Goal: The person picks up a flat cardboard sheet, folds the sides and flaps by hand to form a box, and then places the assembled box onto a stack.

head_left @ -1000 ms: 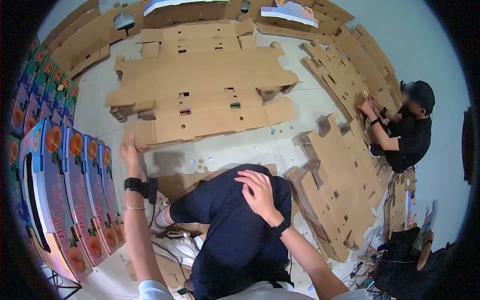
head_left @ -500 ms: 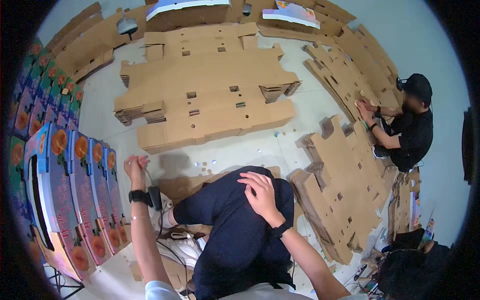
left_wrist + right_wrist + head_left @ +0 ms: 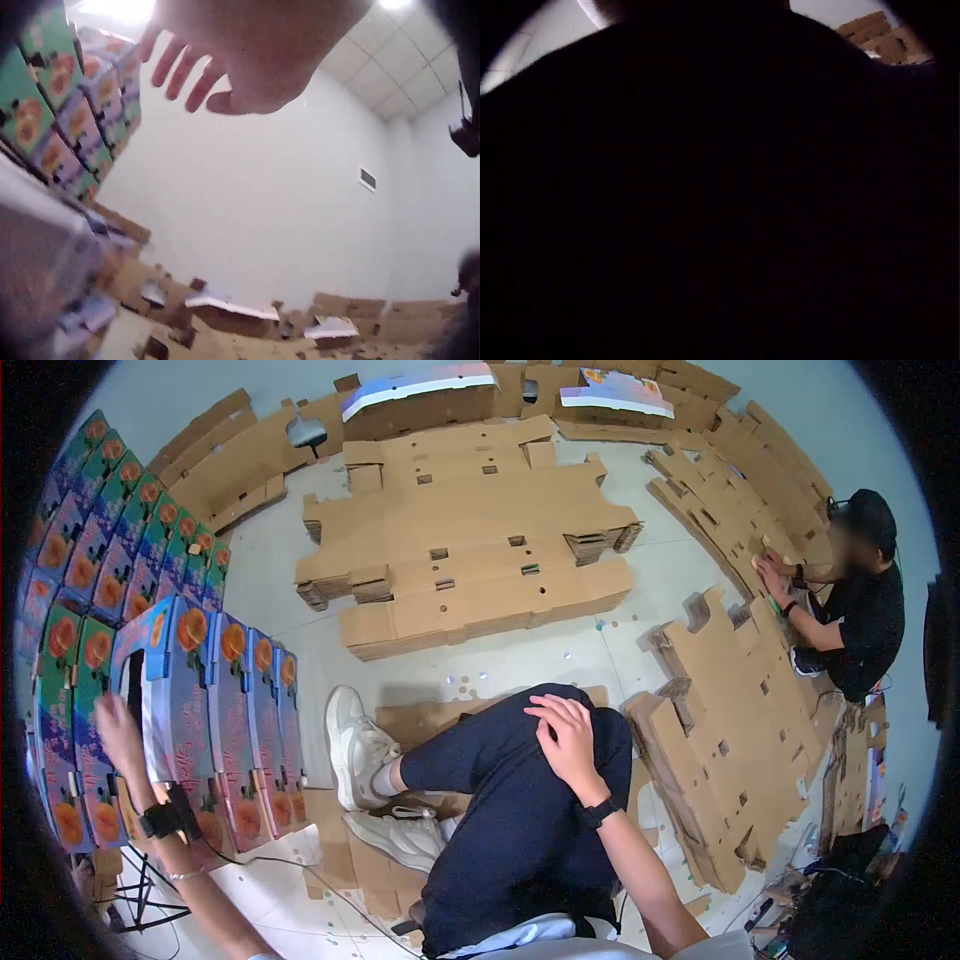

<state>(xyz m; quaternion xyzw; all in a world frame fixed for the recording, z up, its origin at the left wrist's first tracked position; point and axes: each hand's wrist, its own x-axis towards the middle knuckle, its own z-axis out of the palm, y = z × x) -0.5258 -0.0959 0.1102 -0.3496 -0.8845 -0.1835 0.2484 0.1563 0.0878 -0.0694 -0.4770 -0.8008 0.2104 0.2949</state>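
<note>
My left hand [image 3: 120, 735], blurred, is over at the left beside the nearest printed carton [image 3: 190, 690], level with its dark slot. In the left wrist view the fingers [image 3: 180, 71] of that hand spread out with nothing in them. My right hand [image 3: 565, 738] rests on my bent knee [image 3: 590, 710] in dark trousers, fingers loosely extended and holding nothing. Ahead of me on the floor lies a large stack of flat, die-cut brown cardboard sheets [image 3: 460, 510]. The right wrist view is almost wholly dark.
Stacked green and purple printed cartons [image 3: 110, 560] line the left side. A second pile of cardboard sheets [image 3: 720, 710] lies at my right, and another person [image 3: 860, 600] in black sits beyond it. Long cardboard pieces [image 3: 420, 410] stand along the back wall. A black tripod [image 3: 145, 895] stands at lower left.
My left hand has left the near corner of the front cardboard stack and swung left to the printed cartons. The head view has turned left. My right hand has stayed on the knee.
</note>
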